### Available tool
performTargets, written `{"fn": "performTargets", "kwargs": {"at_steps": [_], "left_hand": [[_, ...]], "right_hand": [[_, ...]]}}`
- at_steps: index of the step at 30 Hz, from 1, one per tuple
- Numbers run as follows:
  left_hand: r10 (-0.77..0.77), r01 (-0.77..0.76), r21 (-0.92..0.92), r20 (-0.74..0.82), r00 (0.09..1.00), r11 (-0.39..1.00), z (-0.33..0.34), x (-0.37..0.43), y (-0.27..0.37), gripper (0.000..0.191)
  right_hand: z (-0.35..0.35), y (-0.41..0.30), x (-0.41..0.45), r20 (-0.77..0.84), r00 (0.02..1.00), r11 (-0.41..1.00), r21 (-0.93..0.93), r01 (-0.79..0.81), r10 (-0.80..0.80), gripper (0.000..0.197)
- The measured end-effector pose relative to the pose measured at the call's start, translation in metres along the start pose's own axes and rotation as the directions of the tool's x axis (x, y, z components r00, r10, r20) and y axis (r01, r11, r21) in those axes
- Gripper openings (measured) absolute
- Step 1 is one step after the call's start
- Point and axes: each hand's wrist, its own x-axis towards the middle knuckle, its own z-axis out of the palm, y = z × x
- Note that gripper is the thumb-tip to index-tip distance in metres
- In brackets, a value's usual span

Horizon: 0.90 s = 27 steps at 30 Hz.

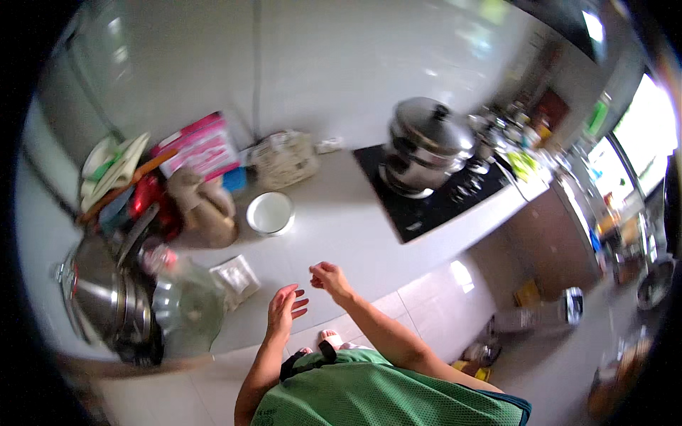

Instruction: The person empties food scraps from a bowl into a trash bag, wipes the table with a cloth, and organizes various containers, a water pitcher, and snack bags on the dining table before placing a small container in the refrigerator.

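Note:
My left hand (286, 311) is held over the front edge of the light grey countertop (341, 229), fingers apart and nothing in it. Slightly farther forward and to the right is my right hand (329, 278), its fingers curled in with no object visible between them. A white bowl (270, 214) stands on the counter ahead of both hands. To the left of my left hand lies a small pale packet (236, 277), next to a greenish translucent fluted dish (194, 306). Neither hand touches these things.
A stainless steel steamer pot (429, 146) stands on the black hob (373, 165) at right. A large metal pot (109, 293), a brown bag (205, 213), a pink box (205, 146) and a patterned cloth bundle (285, 158) crowd the left and back. Tiled floor (431, 303) shows below the counter.

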Motion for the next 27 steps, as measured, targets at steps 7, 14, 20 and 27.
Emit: {"fn": "performTargets", "kwargs": {"at_steps": [7, 14, 20, 27], "left_hand": [[-0.078, 0.054, 0.088, 0.298, 0.951, 0.995, 0.028, 0.0, -0.006, 0.044], [-0.207, 0.228, 0.03, 0.549, 0.81, 0.973, 0.077, -0.023, -0.04, 0.059], [-0.265, 0.221, 0.147, 0.539, 0.799, 0.964, 0.105, -0.032, -0.048, 0.046], [-0.066, 0.033, 0.121, 0.285, 0.956, 0.992, 0.14, -0.032, -0.054, 0.05]], "right_hand": [[-0.009, -0.013, -0.079, -0.28, 0.914, 0.94, -0.257, 0.223, -0.293, 0.033], [-0.014, -0.002, -0.14, -0.053, 0.677, 0.278, -0.933, 0.229, -0.734, 0.024], [-0.07, 0.002, -0.154, 0.015, 0.89, 0.379, -0.901, 0.21, -0.457, 0.026], [-0.091, -0.033, -0.139, 0.118, 0.954, 0.548, -0.796, 0.258, -0.277, 0.03]]}}
